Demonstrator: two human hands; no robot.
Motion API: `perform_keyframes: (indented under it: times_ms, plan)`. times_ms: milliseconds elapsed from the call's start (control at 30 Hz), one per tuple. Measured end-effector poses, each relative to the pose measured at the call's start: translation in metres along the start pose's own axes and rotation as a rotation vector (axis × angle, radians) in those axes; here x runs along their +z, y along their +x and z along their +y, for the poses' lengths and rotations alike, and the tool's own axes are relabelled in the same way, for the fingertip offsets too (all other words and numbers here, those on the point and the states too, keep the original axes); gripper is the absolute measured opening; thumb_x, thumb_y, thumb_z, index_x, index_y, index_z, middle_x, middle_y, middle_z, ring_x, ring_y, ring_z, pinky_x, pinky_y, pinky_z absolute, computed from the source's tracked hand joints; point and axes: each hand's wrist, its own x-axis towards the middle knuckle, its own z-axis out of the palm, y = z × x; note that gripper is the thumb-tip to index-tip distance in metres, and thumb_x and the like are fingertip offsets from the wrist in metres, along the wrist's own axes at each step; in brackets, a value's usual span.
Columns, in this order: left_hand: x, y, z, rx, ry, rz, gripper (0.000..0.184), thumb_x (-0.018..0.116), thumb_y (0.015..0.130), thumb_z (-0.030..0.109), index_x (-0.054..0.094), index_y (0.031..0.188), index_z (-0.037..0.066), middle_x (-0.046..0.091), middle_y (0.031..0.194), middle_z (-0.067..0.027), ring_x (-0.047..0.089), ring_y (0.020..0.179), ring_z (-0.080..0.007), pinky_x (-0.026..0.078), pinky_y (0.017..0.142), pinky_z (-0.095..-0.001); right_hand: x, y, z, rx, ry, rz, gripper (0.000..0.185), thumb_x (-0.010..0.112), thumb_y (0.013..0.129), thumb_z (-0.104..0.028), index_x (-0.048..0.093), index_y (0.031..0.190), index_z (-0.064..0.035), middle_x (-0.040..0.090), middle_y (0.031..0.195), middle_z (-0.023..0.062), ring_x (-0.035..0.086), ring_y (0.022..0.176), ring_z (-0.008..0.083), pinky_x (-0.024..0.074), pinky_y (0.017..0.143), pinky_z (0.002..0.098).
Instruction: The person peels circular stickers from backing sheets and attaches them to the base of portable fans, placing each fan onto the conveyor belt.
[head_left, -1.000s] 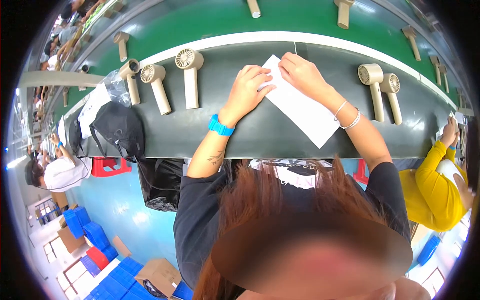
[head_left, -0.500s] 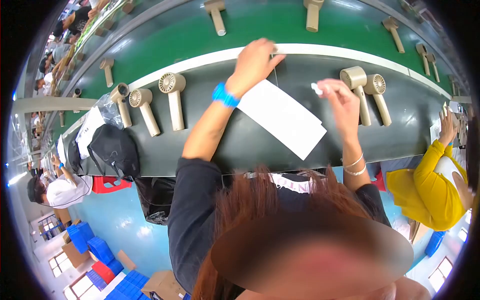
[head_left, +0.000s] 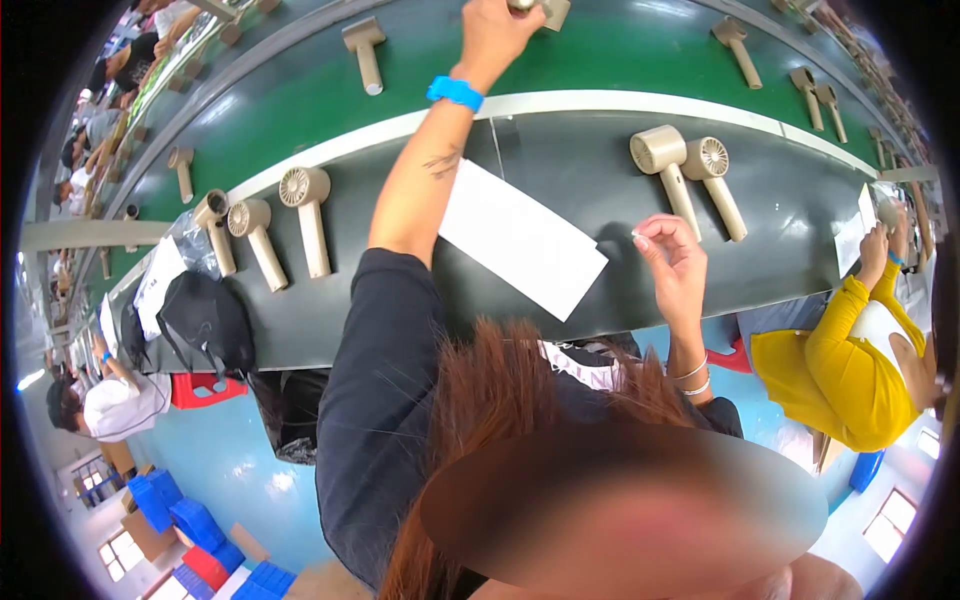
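My left hand (head_left: 493,38), with a blue band at the wrist, reaches over the green belt at the top edge of the view. Its fingers are closed around a beige handheld fan (head_left: 551,14), partly cut off by the edge. Over the dark worktop my right hand (head_left: 678,260) is closed in a pinch; a tiny pale bit shows at the fingertips, too small to name. Between my arms lies a white paper sheet (head_left: 522,240). Just beyond my right hand, one beige fan (head_left: 662,152) lies beside another fan (head_left: 712,162).
Several beige fans, one of them a fan (head_left: 306,190), lie left of my arm near a black backpack (head_left: 207,318). More fans, such as a fan (head_left: 366,48), ride the green belt (head_left: 440,75). At the right works a person in a yellow sleeve (head_left: 835,370).
My left hand has gone from the paper's far end up to the fan on the belt and closed on it. My right hand has lowered; its white bit shows less. The view has shifted.
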Motion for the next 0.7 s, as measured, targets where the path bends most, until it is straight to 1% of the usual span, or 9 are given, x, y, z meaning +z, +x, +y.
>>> perform_keyframes:
  times_ms: [67, 100, 133, 200, 267, 400, 433, 667, 700]
  plan:
    - [-0.051, -0.001, 0.035, -0.054, -0.146, -0.050, 0.028, 0.079, 0.070, 0.016, 0.063, 0.088, 0.002, 0.065, 0.079, -0.0134, 0.065, 0.073, -0.0299, 0.051, 0.066, -0.0370, 0.005, 0.003, -0.022, -0.244, -0.281, 0.019, 0.009, 0.070, 0.081, -0.002, 0.062, 0.084, 0.0013, 0.062, 0.097, 0.0082, 0.059, 0.089, 0.0168, 0.0443, 0.083, 0.0282]
    - [-0.073, -0.010, 0.050, -0.015, -0.135, -0.024, 0.027, 0.079, 0.070, 0.017, 0.063, 0.087, 0.002, 0.064, 0.079, -0.0136, 0.064, 0.071, -0.0284, 0.051, 0.066, -0.0359, 0.007, 0.005, -0.023, -0.264, -0.251, 0.019, 0.011, 0.071, 0.080, -0.003, 0.063, 0.087, -0.0007, 0.061, 0.092, 0.0069, 0.057, 0.088, 0.0172, 0.0428, 0.083, 0.0305]
    - [-0.091, -0.021, 0.063, 0.025, -0.123, 0.000, 0.027, 0.079, 0.071, 0.017, 0.063, 0.086, 0.001, 0.064, 0.078, -0.0138, 0.063, 0.070, -0.0268, 0.050, 0.065, -0.0347, 0.009, 0.004, -0.015, -0.173, -0.112, 0.016, 0.011, 0.070, 0.080, -0.001, 0.064, 0.090, -0.0008, 0.060, 0.087, 0.0054, 0.056, 0.082, 0.0155, 0.0438, 0.078, 0.0284]
    - [-0.119, -0.052, 0.071, 0.115, -0.154, 0.032, 0.035, 0.085, 0.066, 0.018, 0.066, 0.090, 0.001, 0.067, 0.082, -0.0075, 0.062, 0.057, -0.0191, 0.050, 0.050, -0.0300, 0.029, 0.002, -0.046, -0.075, 0.194, 0.012, 0.013, 0.069, 0.080, 0.002, 0.064, 0.092, 0.0006, 0.060, 0.085, 0.0058, 0.054, 0.076, 0.0147, 0.0440, 0.073, 0.0259]
    - [-0.147, -0.084, 0.091, 0.141, -0.024, 0.034, 0.037, 0.088, 0.063, 0.015, 0.067, 0.090, 0.001, 0.066, 0.082, -0.0064, 0.059, 0.056, -0.0114, 0.048, 0.048, -0.0221, 0.039, 0.003, -0.057, -0.213, 0.055, -0.017, 0.012, 0.067, 0.080, 0.004, 0.064, 0.092, 0.0013, 0.061, 0.086, 0.0067, 0.056, 0.076, 0.0144, 0.0448, 0.072, 0.0248]
    - [-0.166, -0.143, 0.110, 0.013, -0.020, 0.016, 0.037, 0.086, 0.064, 0.010, 0.066, 0.094, 0.001, 0.066, 0.086, -0.0088, 0.063, 0.068, -0.0152, 0.052, 0.052, -0.0235, 0.062, 0.010, -0.066, -0.487, 0.009, -0.042, 0.010, 0.065, 0.081, 0.007, 0.065, 0.091, 0.0026, 0.064, 0.086, 0.0088, 0.059, 0.079, 0.0144, 0.0467, 0.072, 0.0257]
    - [-0.167, -0.154, 0.112, -0.057, -0.033, -0.005, 0.038, 0.086, 0.064, 0.008, 0.067, 0.095, 0.001, 0.067, 0.089, -0.0096, 0.064, 0.073, -0.0168, 0.053, 0.053, -0.0243, 0.068, 0.010, -0.069, -0.467, 0.055, -0.037, 0.009, 0.065, 0.082, 0.006, 0.065, 0.090, 0.0029, 0.066, 0.089, 0.0102, 0.061, 0.080, 0.0148, 0.0483, 0.072, 0.0261]
    - [-0.169, -0.177, 0.122, -0.146, -0.142, 0.003, 0.041, 0.085, 0.063, 0.004, 0.067, 0.100, 0.001, 0.067, 0.096, -0.0109, 0.066, 0.078, -0.0186, 0.056, 0.057, -0.0261, 0.091, 0.003, -0.081, -0.430, 0.089, -0.033, 0.009, 0.070, 0.080, 0.002, 0.067, 0.088, 0.0012, 0.067, 0.086, 0.0092, 0.062, 0.075, 0.0151, 0.0499, 0.069, 0.0256]
    - [-0.169, -0.178, 0.123, -0.177, -0.165, 0.001, 0.042, 0.084, 0.064, 0.002, 0.066, 0.102, 0.001, 0.067, 0.098, -0.0110, 0.066, 0.079, -0.0186, 0.057, 0.059, -0.0263, 0.090, 0.004, -0.085, -0.513, -0.010, -0.050, 0.009, 0.070, 0.080, 0.002, 0.068, 0.088, 0.0010, 0.067, 0.085, 0.0086, 0.062, 0.075, 0.0149, 0.0498, 0.069, 0.0256]
